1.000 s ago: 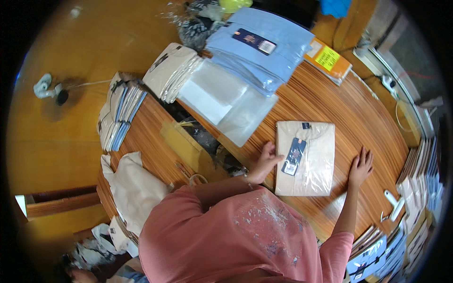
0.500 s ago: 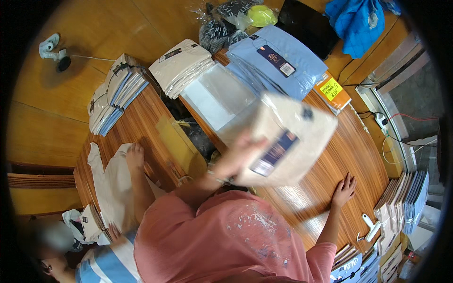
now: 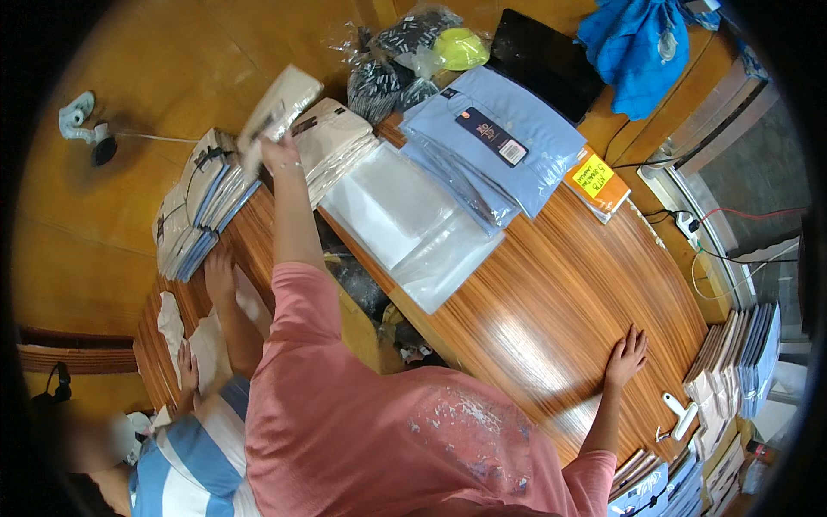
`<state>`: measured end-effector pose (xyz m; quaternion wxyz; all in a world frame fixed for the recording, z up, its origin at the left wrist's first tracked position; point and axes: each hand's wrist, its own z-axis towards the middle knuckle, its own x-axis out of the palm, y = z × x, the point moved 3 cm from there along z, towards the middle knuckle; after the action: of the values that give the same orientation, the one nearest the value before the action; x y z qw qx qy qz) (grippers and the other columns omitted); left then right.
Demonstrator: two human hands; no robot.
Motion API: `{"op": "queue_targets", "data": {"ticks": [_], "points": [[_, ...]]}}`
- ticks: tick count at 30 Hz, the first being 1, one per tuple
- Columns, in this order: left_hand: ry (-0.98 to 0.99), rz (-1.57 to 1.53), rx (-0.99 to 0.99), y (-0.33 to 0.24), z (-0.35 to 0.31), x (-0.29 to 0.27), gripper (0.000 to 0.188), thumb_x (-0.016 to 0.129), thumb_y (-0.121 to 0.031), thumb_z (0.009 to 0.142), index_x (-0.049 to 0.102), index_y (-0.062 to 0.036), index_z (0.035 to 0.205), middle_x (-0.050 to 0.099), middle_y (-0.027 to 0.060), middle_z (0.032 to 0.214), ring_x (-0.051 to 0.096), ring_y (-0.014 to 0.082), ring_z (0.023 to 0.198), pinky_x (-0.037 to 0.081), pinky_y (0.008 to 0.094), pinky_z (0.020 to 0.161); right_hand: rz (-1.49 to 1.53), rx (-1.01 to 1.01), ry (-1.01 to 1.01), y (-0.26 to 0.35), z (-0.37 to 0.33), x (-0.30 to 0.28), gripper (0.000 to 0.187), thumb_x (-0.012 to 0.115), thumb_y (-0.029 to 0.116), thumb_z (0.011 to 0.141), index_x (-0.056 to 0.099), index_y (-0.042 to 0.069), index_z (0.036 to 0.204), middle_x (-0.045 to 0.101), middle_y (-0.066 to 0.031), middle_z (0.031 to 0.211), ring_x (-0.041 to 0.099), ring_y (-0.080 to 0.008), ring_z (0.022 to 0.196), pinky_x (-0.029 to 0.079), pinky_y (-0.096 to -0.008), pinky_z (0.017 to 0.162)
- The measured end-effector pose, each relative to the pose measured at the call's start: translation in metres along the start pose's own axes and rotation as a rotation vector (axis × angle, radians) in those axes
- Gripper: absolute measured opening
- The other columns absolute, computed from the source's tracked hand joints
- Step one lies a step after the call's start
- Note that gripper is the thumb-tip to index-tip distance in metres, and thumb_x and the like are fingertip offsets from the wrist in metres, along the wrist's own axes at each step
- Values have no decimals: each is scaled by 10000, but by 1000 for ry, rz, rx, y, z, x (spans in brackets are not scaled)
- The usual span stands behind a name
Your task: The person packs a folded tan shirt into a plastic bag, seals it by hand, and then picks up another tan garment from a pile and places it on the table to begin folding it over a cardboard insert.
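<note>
My left hand (image 3: pixel 281 155) is stretched far out, gripping a beige folded garment (image 3: pixel 289 90) in a clear bag with a dark label. The garment is tilted, raised above the left edge of a stack of beige bagged garments (image 3: pixel 340 138). On the right side of the wooden table, my right hand (image 3: pixel 629 353) lies flat with its fingers apart, holding nothing. Beside the beige stack lie flat clear plastic bags (image 3: pixel 388 207). Blue bagged garments (image 3: pixel 534 155) are piled just right of those.
At left, a co-worker's hands (image 3: pixel 220 276) rest on a beige garment (image 3: pixel 209 349) beside a tied stack of garments (image 3: pixel 194 202). Orange packets (image 3: pixel 594 183), a white handled tool (image 3: pixel 680 416) and upright garment stacks (image 3: pixel 732 358) are at right. A gap (image 3: pixel 362 284) divides the tables.
My left hand has carried the bagged beige garment from over the middle of the table to the far left, uncovering the clear bags. My right hand has stayed on the table.
</note>
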<state>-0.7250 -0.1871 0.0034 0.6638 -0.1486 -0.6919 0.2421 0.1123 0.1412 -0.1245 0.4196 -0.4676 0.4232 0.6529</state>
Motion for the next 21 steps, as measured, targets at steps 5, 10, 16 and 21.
{"op": "queue_targets", "data": {"ticks": [5, 10, 16, 21], "points": [[-121, 7, -328, 57, -9, -54, 347, 386, -227, 982, 422, 11, 1233, 517, 183, 1224, 535, 369, 1085, 440, 586, 919, -13, 52, 22, -4, -5, -9, 438, 428, 304, 924, 446, 238, 1357, 310, -97, 1465, 235, -294, 1369, 141, -579, 1064], [-130, 102, -300, 48, -22, -70, 310, 358, -186, 983, 423, -21, 1239, 520, 168, 1226, 541, 371, 1080, 457, 608, 879, 3, 28, 26, -8, -3, 1, 437, 428, 296, 925, 445, 237, 1357, 302, -95, 1470, 229, -290, 1372, 132, -579, 1067], [-173, 180, -328, 51, -60, -46, 301, 357, -148, 962, 426, -4, 1217, 514, 176, 1208, 504, 377, 1120, 346, 623, 974, 5, 43, 40, -3, -4, -5, 436, 430, 297, 923, 449, 233, 1354, 298, -93, 1471, 230, -295, 1372, 129, -579, 1069], [-53, 485, -274, 25, -67, -55, 361, 381, -160, 941, 377, 15, 1257, 453, 198, 1267, 446, 372, 1181, 313, 564, 1018, 43, 26, 38, 2, -1, -3, 436, 430, 292, 921, 452, 225, 1351, 297, -97, 1472, 230, -294, 1372, 121, -579, 1071]]}}
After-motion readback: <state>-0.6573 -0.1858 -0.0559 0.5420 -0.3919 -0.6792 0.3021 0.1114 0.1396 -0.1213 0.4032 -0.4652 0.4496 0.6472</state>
